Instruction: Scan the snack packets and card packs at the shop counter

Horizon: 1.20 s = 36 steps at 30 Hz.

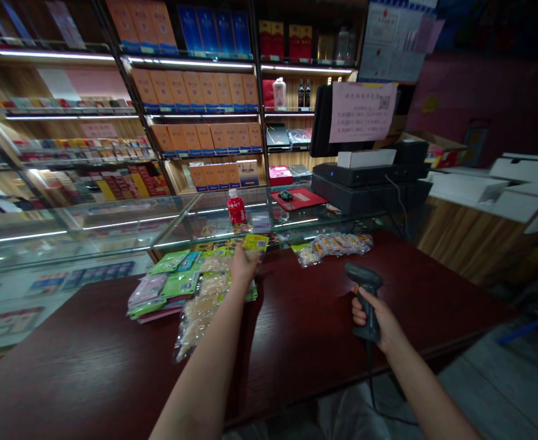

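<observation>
In my right hand [379,315] is a dark barcode scanner [364,281], held by its handle above the table with its cord hanging down. My left hand [244,267] is closed on a snack packet with a yellow-green label [256,242], at the far end of the snack pile. Below and left of that hand lie clear packets of pale snacks [202,305], overlapping in a row. Green and pink snack bags [170,284] are stacked beside them. Another group of small clear snack packets [337,245] lies farther right, beyond the scanner.
A dark red table [296,342] meets a glass display counter [126,229]. On the counter stand a red bottle [236,208], a mouse on a red pad [303,198], and a black monitor with a paper sign [363,113]. Shelves of boxes [195,88] fill the back wall.
</observation>
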Motion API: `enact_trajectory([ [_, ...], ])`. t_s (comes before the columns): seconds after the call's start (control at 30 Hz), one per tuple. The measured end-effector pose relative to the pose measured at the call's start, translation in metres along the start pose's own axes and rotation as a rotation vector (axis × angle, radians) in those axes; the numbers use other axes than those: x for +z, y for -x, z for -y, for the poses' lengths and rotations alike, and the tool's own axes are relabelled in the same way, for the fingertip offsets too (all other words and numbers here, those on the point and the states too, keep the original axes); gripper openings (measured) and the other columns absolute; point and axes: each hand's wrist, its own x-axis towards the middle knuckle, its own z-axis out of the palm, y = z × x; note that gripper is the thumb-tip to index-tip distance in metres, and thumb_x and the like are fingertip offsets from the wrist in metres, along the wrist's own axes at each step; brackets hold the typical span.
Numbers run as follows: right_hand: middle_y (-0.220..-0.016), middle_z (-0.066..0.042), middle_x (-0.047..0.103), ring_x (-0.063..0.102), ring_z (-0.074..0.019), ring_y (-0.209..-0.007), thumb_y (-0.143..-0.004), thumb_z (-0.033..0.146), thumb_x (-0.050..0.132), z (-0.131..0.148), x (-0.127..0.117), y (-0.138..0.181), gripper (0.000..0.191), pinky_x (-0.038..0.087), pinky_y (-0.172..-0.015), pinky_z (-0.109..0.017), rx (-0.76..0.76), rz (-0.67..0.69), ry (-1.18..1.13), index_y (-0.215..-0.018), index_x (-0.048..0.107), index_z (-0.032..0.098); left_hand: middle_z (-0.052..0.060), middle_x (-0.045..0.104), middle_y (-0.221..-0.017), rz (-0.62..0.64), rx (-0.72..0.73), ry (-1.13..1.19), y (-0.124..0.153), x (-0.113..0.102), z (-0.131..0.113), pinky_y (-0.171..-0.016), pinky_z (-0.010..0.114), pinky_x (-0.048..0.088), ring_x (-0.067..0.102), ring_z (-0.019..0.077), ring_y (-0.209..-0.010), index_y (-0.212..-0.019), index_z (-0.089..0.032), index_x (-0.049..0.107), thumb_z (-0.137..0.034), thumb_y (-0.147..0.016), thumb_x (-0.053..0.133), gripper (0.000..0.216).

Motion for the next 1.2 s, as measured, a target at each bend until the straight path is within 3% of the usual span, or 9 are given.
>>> enact_trajectory([
  [0.13, -0.051, 0.006, 0.051, 0.041, -0.0055, -0.039, -0.064, 0.036, 0.084, 0.0, -0.001, -0.002, 0.037, 0.031, -0.034, -0.014, 0.006, -0.006, -0.005, -0.087, 0.062, 0.017, 0.006, 0.064, -0.098, -0.065, 0.129, 0.076, -0.003, -0.008, -0.005, -0.074, 0.029, 0.043, 0.062, 0.0236, -0.092, -0.103, -0.021, 0.048, -0.022, -0.071, 0.07, 0.039],
  [0.3, -0.05, 0.006, 0.051, 0.041, -0.0052, -0.038, -0.064, 0.036, 0.083, -0.001, 0.0, -0.002, 0.037, 0.03, -0.034, -0.014, -0.01, -0.004, -0.003, -0.086, 0.061, 0.018, 0.002, 0.062, -0.086, -0.097, 0.254, 0.325, 0.012, -0.009, -0.038, -0.071, 0.029, 0.044, 0.062, 0.0216, -0.083, -0.095, -0.022, 0.05, -0.026, -0.071, 0.068, 0.03],
  [0.43, -0.051, 0.006, 0.051, 0.041, -0.0053, -0.038, -0.064, 0.036, 0.083, 0.002, 0.004, 0.0, 0.037, 0.03, -0.035, -0.014, -0.015, 0.011, 0.004, -0.087, 0.06, 0.018, 0.001, 0.064, -0.083, 0.087, 0.199, 0.851, 0.039, 0.024, -0.064, -0.068, 0.027, 0.048, 0.063, 0.0179, -0.076, -0.09, -0.02, 0.051, -0.026, -0.064, 0.071, 0.034],
  [0.53, -0.052, 0.006, 0.052, 0.042, -0.006, -0.04, -0.064, 0.037, 0.083, 0.003, 0.007, 0.005, 0.038, 0.032, -0.036, -0.015, -0.014, 0.027, 0.03, -0.089, 0.06, 0.018, 0.004, 0.067, -0.087, 0.234, 0.09, 1.097, 0.061, 0.057, -0.068, -0.069, 0.029, 0.051, 0.065, 0.0187, -0.078, -0.09, -0.018, 0.051, -0.027, -0.061, 0.073, 0.037],
  [0.63, -0.054, 0.006, 0.053, 0.043, -0.0067, -0.04, -0.066, 0.039, 0.081, 0.003, 0.014, 0.017, 0.041, 0.033, -0.036, -0.017, -0.041, 0.04, 0.107, -0.094, 0.058, 0.02, 0.004, 0.068, -0.087, 0.262, 0.039, 1.157, 0.076, 0.083, -0.059, -0.07, 0.03, 0.052, 0.065, 0.0183, -0.078, -0.091, -0.018, 0.052, -0.028, -0.062, 0.074, 0.038],
  [0.77, -0.054, 0.008, 0.051, 0.041, -0.0058, -0.037, -0.069, 0.043, 0.079, 0.0, 0.03, 0.038, 0.044, 0.032, -0.035, -0.017, -0.054, 0.064, 0.281, -0.101, 0.056, 0.021, 0.005, 0.068, -0.09, 0.218, 0.049, 1.124, 0.082, 0.099, -0.046, -0.074, 0.03, 0.052, 0.066, 0.0182, -0.082, -0.094, -0.018, 0.054, -0.028, -0.064, 0.074, 0.038],
  [0.9, -0.053, 0.009, 0.05, 0.04, -0.0063, -0.034, -0.072, 0.047, 0.075, -0.003, 0.05, 0.05, 0.05, 0.03, -0.032, -0.017, -0.086, 0.086, 0.428, -0.109, 0.053, 0.021, 0.005, 0.067, -0.094, 0.211, 0.085, 1.119, 0.082, 0.101, -0.042, -0.077, 0.031, 0.051, 0.065, 0.0181, -0.085, -0.098, -0.018, 0.054, -0.027, -0.067, 0.072, 0.036],
  [1.2, -0.05, 0.01, 0.049, 0.041, -0.0069, -0.034, -0.07, 0.05, 0.075, -0.001, 0.068, 0.049, 0.045, 0.031, -0.031, -0.017, -0.074, 0.041, 0.504, -0.094, 0.051, 0.021, 0.005, 0.066, -0.091, 0.173, 0.111, 0.994, 0.084, 0.095, -0.043, -0.075, 0.031, 0.049, 0.063, 0.0184, -0.082, -0.096, -0.018, 0.054, -0.023, -0.067, 0.07, 0.033],
])
